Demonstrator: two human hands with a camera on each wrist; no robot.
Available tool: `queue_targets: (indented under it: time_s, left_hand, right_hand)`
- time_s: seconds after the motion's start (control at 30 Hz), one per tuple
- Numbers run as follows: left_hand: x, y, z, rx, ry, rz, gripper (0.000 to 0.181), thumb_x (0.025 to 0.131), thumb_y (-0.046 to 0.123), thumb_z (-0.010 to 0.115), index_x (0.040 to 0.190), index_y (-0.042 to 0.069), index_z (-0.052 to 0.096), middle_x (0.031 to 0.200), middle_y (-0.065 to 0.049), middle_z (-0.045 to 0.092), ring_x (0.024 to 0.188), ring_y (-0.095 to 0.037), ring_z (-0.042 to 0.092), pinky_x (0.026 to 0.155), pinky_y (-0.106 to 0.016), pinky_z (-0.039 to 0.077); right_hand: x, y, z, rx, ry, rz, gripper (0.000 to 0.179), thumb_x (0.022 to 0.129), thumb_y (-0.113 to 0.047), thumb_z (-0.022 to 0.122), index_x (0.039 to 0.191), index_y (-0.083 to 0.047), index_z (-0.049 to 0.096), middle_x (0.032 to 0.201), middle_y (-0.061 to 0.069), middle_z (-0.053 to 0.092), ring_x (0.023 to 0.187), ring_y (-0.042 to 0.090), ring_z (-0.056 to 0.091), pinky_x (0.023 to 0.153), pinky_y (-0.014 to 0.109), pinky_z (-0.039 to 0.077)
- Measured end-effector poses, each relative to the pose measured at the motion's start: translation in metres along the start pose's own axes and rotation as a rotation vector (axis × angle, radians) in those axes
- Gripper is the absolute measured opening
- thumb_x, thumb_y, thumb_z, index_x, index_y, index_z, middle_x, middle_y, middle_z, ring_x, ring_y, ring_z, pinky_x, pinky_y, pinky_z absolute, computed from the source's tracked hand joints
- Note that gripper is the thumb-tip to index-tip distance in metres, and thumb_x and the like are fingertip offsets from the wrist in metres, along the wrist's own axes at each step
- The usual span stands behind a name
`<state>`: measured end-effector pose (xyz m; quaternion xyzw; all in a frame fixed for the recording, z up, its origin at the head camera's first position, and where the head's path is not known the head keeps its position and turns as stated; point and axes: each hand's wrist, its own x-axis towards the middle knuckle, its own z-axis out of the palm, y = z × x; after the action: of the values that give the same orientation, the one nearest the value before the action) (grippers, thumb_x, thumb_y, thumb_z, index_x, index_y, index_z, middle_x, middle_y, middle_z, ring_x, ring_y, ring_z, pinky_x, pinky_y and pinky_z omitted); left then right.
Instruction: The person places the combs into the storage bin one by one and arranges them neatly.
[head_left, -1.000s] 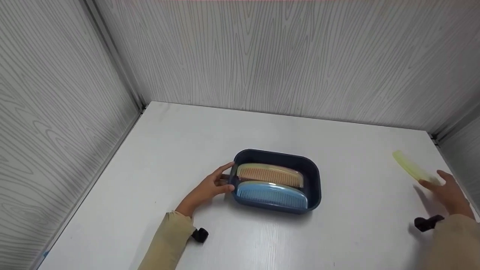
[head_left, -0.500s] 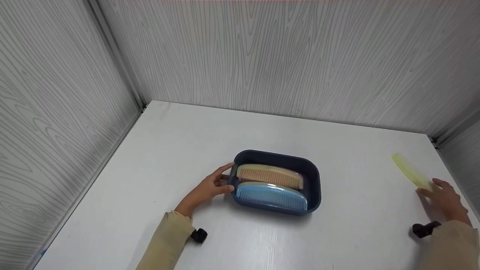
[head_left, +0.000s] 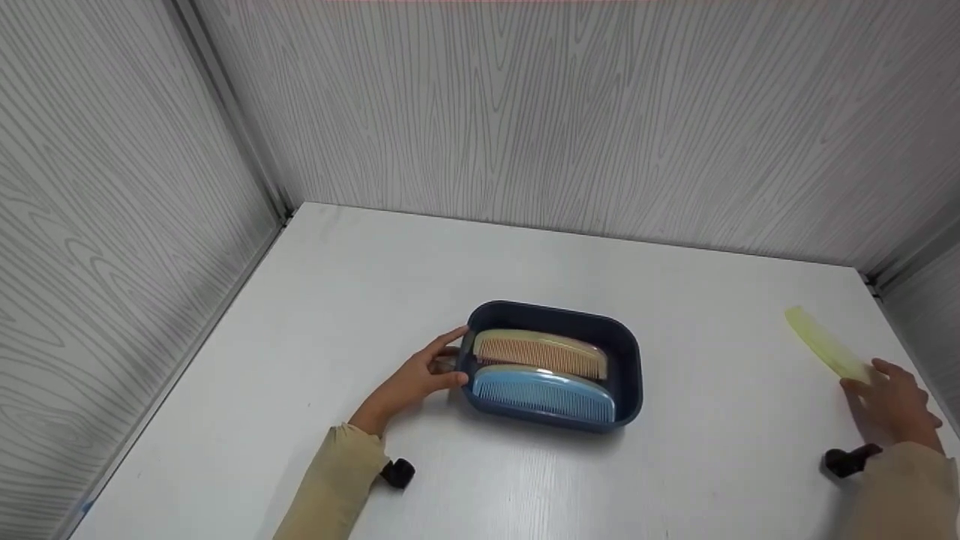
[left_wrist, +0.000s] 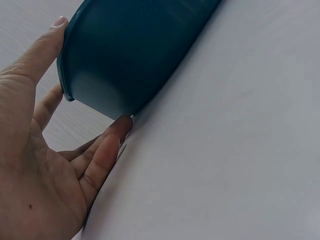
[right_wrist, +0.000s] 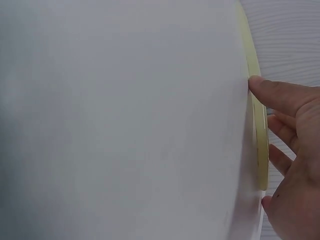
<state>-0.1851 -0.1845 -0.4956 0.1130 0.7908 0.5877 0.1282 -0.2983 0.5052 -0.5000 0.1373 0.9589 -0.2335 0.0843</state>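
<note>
A dark blue plastic bin (head_left: 631, 375) stands mid-table in the head view. Inside lie a cream-and-orange comb (head_left: 536, 351) and, nearer me, a shiny blue comb (head_left: 544, 391). My left hand (head_left: 420, 375) spans the bin's left end, thumb and forefinger at its rim; in the left wrist view, other fingertips touch the lower outside wall. At the right side, my right hand (head_left: 896, 405) pinches the near end of a pale yellow comb (head_left: 821, 346). The right wrist view has the thumb on the yellow comb's (right_wrist: 261, 145) near side and fingers beyond it.
The white table (head_left: 735, 435) meets grey wood-grain panels (head_left: 495, 112) at the back and both sides. A black wrist-worn piece (head_left: 399, 472) juts from the left sleeve and another black piece (head_left: 853, 459) from the right. The table's right edge runs close by my right hand.
My right hand has come slightly nearer to me with the yellow comb's near end, and the comb lies a little steeper in view. My left hand and the bin have not moved.
</note>
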Motion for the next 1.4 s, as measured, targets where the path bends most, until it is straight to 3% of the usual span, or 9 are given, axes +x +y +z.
queue_targets:
  time_s: [0.33, 0.5, 0.67, 0.93, 1.23, 1.4]
  left_hand:
    - [-0.001, 0.003, 0.001, 0.028, 0.02, -0.022, 0.08, 0.086, 0.041, 0.071, 0.153, 0.034, 0.026, 0.141, -0.017, 0.047, 0.125, -0.03, 0.052, 0.102, -0.046, 0.042]
    - [-0.001, 0.001, 0.001, 0.025, 0.03, -0.03, 0.078, 0.086, 0.04, 0.071, 0.151, 0.037, 0.028, 0.142, -0.015, 0.047, 0.127, -0.028, 0.05, 0.103, -0.046, 0.041]
    - [0.0, 0.0, 0.002, 0.021, 0.019, -0.031, 0.079, 0.086, 0.041, 0.071, 0.152, 0.034, 0.028, 0.14, -0.016, 0.048, 0.126, -0.029, 0.051, 0.102, -0.045, 0.042]
    - [0.001, 0.002, 0.002, 0.031, 0.024, -0.042, 0.081, 0.086, 0.042, 0.071, 0.153, 0.032, 0.027, 0.139, -0.018, 0.05, 0.125, -0.029, 0.053, 0.1, -0.044, 0.043]
    - [0.0, 0.004, 0.002, 0.027, 0.027, -0.043, 0.08, 0.087, 0.039, 0.071, 0.153, 0.031, 0.027, 0.139, -0.019, 0.05, 0.125, -0.031, 0.052, 0.1, -0.046, 0.043]
    - [-0.001, 0.004, 0.001, 0.039, 0.026, -0.036, 0.081, 0.086, 0.043, 0.071, 0.153, 0.031, 0.027, 0.138, -0.019, 0.051, 0.124, -0.03, 0.053, 0.098, -0.045, 0.045]
  right_hand:
    - [-0.001, -0.004, -0.002, 0.066, -0.029, 0.054, 0.088, 0.097, -0.057, 0.043, 0.152, 0.001, 0.008, 0.154, 0.035, 0.007, 0.135, 0.06, 0.008, 0.098, 0.077, 0.008]
    - [0.001, -0.004, -0.001, 0.046, -0.032, 0.046, 0.09, 0.096, -0.059, 0.043, 0.152, 0.002, 0.009, 0.153, 0.036, 0.008, 0.134, 0.06, 0.011, 0.098, 0.077, 0.009]
    - [-0.002, -0.001, -0.001, 0.031, -0.028, -0.006, 0.091, 0.095, -0.059, 0.043, 0.151, 0.005, 0.01, 0.15, 0.04, 0.014, 0.13, 0.061, 0.02, 0.096, 0.075, 0.015]
    - [-0.006, -0.006, -0.001, 0.129, -0.037, -0.134, 0.095, 0.095, -0.056, 0.046, 0.148, 0.013, 0.007, 0.147, 0.043, 0.014, 0.128, 0.062, 0.026, 0.098, 0.069, 0.029]
    - [-0.007, -0.022, 0.002, 0.157, -0.027, -0.162, 0.09, 0.097, -0.053, 0.045, 0.148, 0.013, 0.012, 0.145, 0.045, 0.017, 0.128, 0.061, 0.027, 0.097, 0.068, 0.032]
    - [-0.011, -0.03, -0.001, 0.168, -0.048, -0.222, 0.086, 0.098, -0.049, 0.045, 0.148, 0.013, 0.013, 0.145, 0.045, 0.016, 0.127, 0.062, 0.024, 0.096, 0.068, 0.032]
